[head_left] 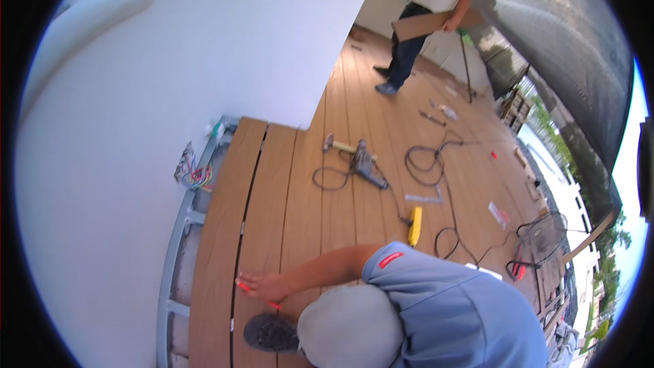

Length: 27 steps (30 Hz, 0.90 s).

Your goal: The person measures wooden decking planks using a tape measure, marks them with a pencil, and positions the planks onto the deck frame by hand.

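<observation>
Head camera: my hands are out of view, so I cannot tell their state; a crouching co-worker's hand (pixel 264 287) partly covers a red object (pixel 274 305) on the brown deck boards (pixel 216 245).

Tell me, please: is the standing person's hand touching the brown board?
Touching. The head view shows the standing person's hand at the lower edge of the brown board, with no gap between them.

Room around the drill (pixel 364 163): passage over bare boards (pixel 264 184) well to its left; obstructions, a hammer (pixel 329 142) just beside it, coiled cable (pixel 407 159) to its right, crouching co-worker (pixel 456 307) below it
</observation>
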Motion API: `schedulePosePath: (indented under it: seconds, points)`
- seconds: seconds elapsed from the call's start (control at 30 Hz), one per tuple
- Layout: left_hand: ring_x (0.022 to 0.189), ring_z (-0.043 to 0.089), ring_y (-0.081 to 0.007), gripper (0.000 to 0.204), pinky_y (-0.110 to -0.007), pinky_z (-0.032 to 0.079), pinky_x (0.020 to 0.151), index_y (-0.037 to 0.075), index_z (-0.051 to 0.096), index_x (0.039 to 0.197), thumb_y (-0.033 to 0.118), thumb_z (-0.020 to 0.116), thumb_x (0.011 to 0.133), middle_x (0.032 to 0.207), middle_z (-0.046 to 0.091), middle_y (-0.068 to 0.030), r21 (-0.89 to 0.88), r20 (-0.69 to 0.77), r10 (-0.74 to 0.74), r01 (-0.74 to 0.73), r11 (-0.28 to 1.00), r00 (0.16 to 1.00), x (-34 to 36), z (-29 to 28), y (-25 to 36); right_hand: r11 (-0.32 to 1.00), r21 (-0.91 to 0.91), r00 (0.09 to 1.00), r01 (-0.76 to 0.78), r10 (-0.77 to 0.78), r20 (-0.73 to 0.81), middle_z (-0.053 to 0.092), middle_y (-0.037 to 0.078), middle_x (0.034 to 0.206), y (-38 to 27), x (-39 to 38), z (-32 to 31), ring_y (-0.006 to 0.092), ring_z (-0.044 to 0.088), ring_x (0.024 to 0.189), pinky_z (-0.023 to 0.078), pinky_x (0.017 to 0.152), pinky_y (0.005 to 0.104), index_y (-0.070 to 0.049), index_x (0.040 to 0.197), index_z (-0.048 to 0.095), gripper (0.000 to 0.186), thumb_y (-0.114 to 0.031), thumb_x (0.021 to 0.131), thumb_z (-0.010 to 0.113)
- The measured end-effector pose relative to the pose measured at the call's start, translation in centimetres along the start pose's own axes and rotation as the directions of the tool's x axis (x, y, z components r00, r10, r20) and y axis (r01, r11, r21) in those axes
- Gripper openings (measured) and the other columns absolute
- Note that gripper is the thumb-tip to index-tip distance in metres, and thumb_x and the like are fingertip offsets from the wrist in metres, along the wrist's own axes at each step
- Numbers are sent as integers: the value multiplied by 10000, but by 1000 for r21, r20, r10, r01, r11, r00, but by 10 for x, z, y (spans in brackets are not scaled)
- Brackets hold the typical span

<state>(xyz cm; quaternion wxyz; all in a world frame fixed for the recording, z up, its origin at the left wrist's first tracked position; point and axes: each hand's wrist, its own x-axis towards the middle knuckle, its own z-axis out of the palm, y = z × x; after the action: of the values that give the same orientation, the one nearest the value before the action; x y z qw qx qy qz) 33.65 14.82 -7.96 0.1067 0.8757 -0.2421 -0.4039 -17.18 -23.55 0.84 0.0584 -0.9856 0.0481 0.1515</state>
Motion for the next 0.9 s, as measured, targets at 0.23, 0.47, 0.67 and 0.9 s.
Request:
schedulePosePath:
  seconds: [0.23,0.47,0.67,0.9]
  points:
    - [706,656,-222,254,-393,535,606,42,721,856,293,742,832,823,701,-80,0,29,-46,46,999,999,8,28,22,995,101,997,17,-24,74,100,310,1623,8,-1,16,465,91,1517,219,1227,487,-24,1541,250,853,-303,849,664]
    - [688,659,-229,275,-397,541,591,26,719,835,299,749,828,803,701,-94,-23,35,-106,106,994,994,-2,34,15,992,105,997,64,-67,26,72,311,1627,4,-8,18,457,46,1525,163,1234,477,-20,1544,244,949,-401,820,724]
    - [673,661,-234,294,-400,545,579,12,717,817,303,755,824,786,701,-105,-22,34,-145,146,989,989,-7,20,13,998,29,998,61,-60,-27,70,310,1627,11,-10,24,449,25,1528,129,1241,477,-9,1543,249,987,-442,802,736]
    - [655,664,-240,317,-404,551,564,-4,715,796,309,763,821,766,700,-118,-23,60,-210,212,977,976,-11,15,-13,994,107,999,30,-31,6,81,297,1629,6,-12,13,440,26,1529,161,1240,488,-11,1546,257,941,-391,821,722]
